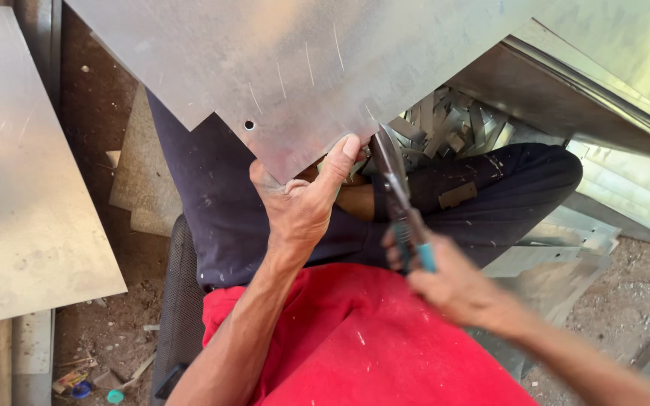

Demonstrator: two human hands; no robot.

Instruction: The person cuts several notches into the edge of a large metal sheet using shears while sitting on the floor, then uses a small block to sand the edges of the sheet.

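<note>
A large grey metal sheet (295, 68) lies across my lap, with a small round hole near its lower corner. My left hand (302, 199) grips that lower edge, thumb on top of the sheet. My right hand (453, 282) holds tin snips (394, 192) with blue-green handles. The snips' blades reach up to the sheet's edge just right of my left thumb. I sit in dark trousers and a red shirt.
A second flat metal sheet (24, 173) lies at the left on the dirt floor. Several cut metal strips (445, 124) are piled behind my knee. More stacked sheets (626, 188) lean at the right. Small scraps litter the ground at bottom left.
</note>
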